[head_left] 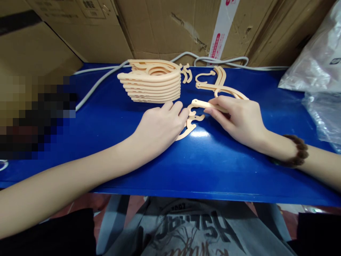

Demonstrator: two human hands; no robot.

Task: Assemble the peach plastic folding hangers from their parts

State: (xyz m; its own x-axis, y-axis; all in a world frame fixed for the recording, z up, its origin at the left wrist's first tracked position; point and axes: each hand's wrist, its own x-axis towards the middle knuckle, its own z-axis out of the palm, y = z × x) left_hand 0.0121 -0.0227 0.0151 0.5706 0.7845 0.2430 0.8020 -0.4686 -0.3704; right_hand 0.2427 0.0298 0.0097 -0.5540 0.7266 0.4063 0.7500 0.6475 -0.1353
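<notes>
My left hand [165, 122] is closed, its fingers curled down at a curved cream plastic hanger piece [191, 111]; its fingertips are partly hidden. More curved hook-like pieces [190, 126] lie on the blue table just beside and under that hand. Between thumb and fingers, my right hand [236, 113] pinches a cream plastic hanger arm [201, 103], whose rounded end points left at the curved piece. Whether the two parts touch I cannot tell. Behind my right hand lie loose hanger arms [221, 87] and a hook [204, 75].
A neat stack of cream hangers [151, 83] stands behind my left hand, with small curved pieces [187, 74] at its right. A grey cable [101, 83] runs along the back by cardboard boxes [165, 28]. Clear plastic bags [317, 57] rest at the right.
</notes>
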